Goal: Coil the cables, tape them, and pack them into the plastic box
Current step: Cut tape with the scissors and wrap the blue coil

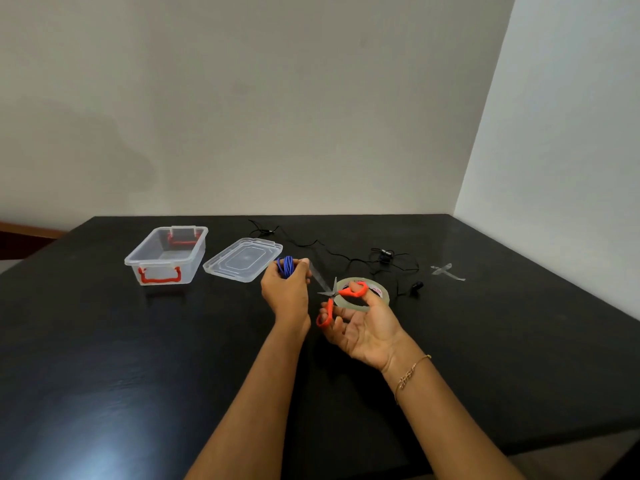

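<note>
Orange scissors (341, 296) (blades open) in right hand (363, 330) grip, palm up — left hand (287, 289) clasping blue cable coil (286, 265).

blue cable (286, 266): my left hand (286, 292) covers its lower half
tape roll (375, 293): near rim behind my right hand (360, 327)
roll's label: too blurred to read

Left hand (285, 289) grips blue cable coil (286, 266), a tape strip (318, 276) running from it toward the right hand (360, 327). Right hand holds orange scissors (337, 299), blades open at the strip, tape roll (370, 292) just behind. Open box (166, 254) and lid (242, 259) left of left hand. Black cables (381, 258) beyond right hand.
</note>
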